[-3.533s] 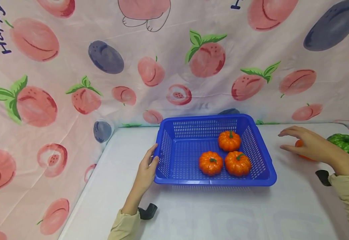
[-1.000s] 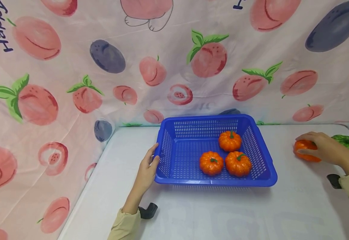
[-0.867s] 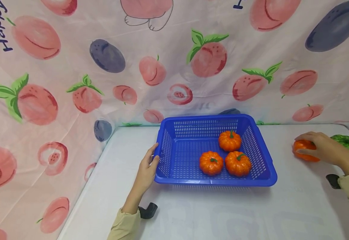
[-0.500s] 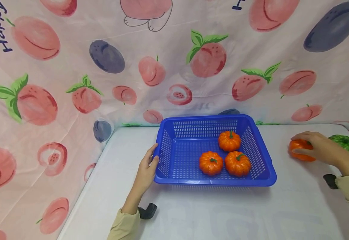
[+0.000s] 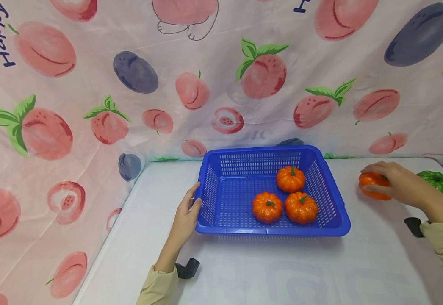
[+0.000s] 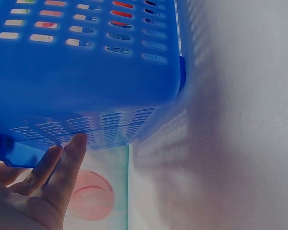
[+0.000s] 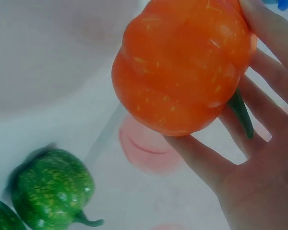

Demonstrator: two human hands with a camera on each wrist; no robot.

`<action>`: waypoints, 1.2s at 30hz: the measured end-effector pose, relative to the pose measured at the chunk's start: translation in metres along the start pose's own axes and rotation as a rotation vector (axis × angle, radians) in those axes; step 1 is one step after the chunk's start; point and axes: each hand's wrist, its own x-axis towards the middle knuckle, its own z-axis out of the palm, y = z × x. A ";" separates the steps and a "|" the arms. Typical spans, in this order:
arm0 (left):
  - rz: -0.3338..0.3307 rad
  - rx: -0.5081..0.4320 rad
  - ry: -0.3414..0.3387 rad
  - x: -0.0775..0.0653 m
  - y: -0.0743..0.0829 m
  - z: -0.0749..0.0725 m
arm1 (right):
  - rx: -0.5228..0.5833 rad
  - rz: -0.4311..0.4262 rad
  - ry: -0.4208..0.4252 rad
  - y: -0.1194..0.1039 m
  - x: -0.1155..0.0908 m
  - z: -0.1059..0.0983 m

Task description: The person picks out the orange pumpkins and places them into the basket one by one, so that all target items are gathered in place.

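Note:
A small orange pumpkin with a green stem is held in my right hand, thumb and fingers round its sides. It is to the right of the blue plastic basket, close over the white table. Fairly straight fingers of my left hand touch the basket's left side, near the rim. In the left wrist view those fingers lie against the slotted outer wall. Inside the basket, towards the right, sit three orange pumpkins: one at the back, one front left and one front right.
Behind my right hand, at the table's right end, lies a green pumpkin. A second green pumpkin is partly cut off by the frame. A fruit-printed cloth hangs along the back and left of the white table.
My right hand, bare above the orange pumpkin at first, has taken hold of it and brought it left towards the basket. My left hand and the basket have stayed put.

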 end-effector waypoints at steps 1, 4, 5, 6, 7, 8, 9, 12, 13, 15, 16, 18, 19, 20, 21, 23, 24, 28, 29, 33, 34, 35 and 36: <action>0.000 0.000 0.000 0.000 0.000 0.000 | 0.000 0.004 -0.004 -0.002 0.000 -0.001; -0.001 -0.002 -0.001 0.000 0.000 0.001 | 0.004 0.002 -0.005 -0.007 0.002 -0.003; -0.002 -0.002 -0.001 0.000 0.000 0.001 | 0.002 -0.002 -0.002 -0.009 0.003 -0.003; -0.002 -0.003 -0.001 0.000 0.000 0.001 | 0.000 -0.007 0.001 -0.011 0.003 -0.004; -0.002 -0.004 -0.001 0.000 0.000 0.001 | -0.003 -0.012 0.005 -0.012 0.004 -0.005; -0.001 -0.005 0.000 0.000 -0.001 0.001 | -0.005 -0.017 0.010 -0.014 0.004 -0.006; -0.001 -0.007 0.000 0.000 -0.001 0.002 | -0.006 -0.021 0.013 -0.015 0.005 -0.006; 0.000 -0.011 -0.001 0.001 -0.001 0.002 | -0.010 -0.034 0.026 -0.021 0.005 -0.009; 0.000 -0.012 -0.002 0.001 -0.001 0.002 | -0.011 -0.039 0.031 -0.023 0.005 -0.010; -0.002 -0.012 -0.003 0.001 -0.001 0.003 | -0.013 -0.049 0.043 -0.028 0.005 -0.012; -0.003 -0.012 -0.002 0.001 -0.001 0.003 | -0.012 -0.052 0.047 -0.030 0.005 -0.013; -0.005 -0.010 0.001 0.001 0.000 0.003 | -0.005 -0.051 0.052 -0.035 0.004 -0.015; -0.003 -0.009 0.000 0.000 0.000 0.003 | -0.006 -0.052 0.056 -0.037 0.004 -0.015; -0.005 -0.006 -0.001 0.001 0.000 0.003 | -0.005 -0.050 0.058 -0.039 0.004 -0.016; -0.005 -0.001 -0.001 0.000 0.000 0.002 | -0.004 -0.052 0.059 -0.041 0.004 -0.016; -0.007 0.005 -0.001 0.000 0.001 0.002 | -0.005 -0.058 0.060 -0.045 0.006 -0.016; -0.005 0.008 -0.001 0.000 0.001 0.001 | -0.009 -0.062 0.063 -0.048 0.007 -0.016; -0.006 0.014 0.004 0.000 0.001 -0.001 | -0.011 -0.079 0.064 -0.057 0.010 -0.019; -0.005 0.017 0.006 0.000 0.001 -0.002 | -0.010 -0.079 0.066 -0.059 0.011 -0.020; 0.001 0.015 0.003 0.001 0.001 -0.001 | -0.020 -0.085 0.074 -0.065 0.011 -0.023; 0.003 0.013 0.004 0.001 0.000 -0.001 | -0.020 -0.084 0.077 -0.066 0.010 -0.024; 0.003 0.012 0.005 0.001 0.000 0.000 | -0.024 -0.090 0.079 -0.068 0.010 -0.024; 0.002 0.009 0.006 0.001 0.000 0.000 | -0.027 -0.095 0.081 -0.069 0.010 -0.025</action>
